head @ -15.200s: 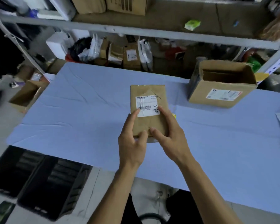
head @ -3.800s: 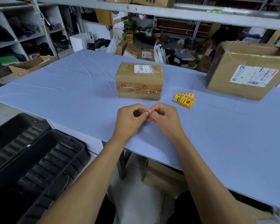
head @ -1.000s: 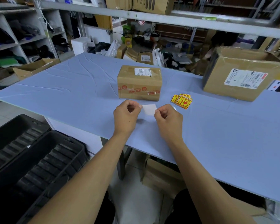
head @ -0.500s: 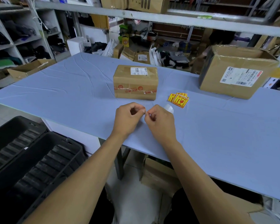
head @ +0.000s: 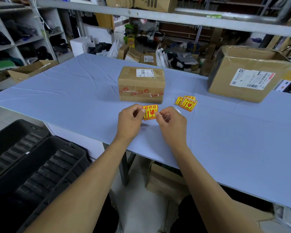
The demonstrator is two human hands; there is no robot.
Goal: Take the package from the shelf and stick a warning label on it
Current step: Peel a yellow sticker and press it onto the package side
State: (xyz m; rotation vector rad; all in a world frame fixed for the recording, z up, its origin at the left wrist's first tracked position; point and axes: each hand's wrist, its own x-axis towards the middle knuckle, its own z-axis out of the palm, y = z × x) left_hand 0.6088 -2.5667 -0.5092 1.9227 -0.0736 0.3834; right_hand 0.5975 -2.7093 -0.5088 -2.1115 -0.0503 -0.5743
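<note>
Head view shows both hands raised just over the near edge of the bench [head: 74,91], holding one yellow warning label [head: 150,112] between them with its printed face up. The left hand [head: 129,121] has its fingers [head: 142,111] clamped on the label's left edge, thumb on top. The right hand [head: 172,125] pinches the label's right edge; its fingers [head: 159,115] are curled together around that edge, and a pale bit of something shows just behind its knuckles, too blurred to make out. Just beyond the fingers, on the bench, sits the package [head: 141,84], a small brown carton with red-printed tape along its front and a white shipping slip on top; the label is close to it but not touching. To the right of the fingers lies a small stack of stickers [head: 186,102] of the same kind. Farther right stands a big cardboard box [head: 247,73], well apart from both hands.
</note>
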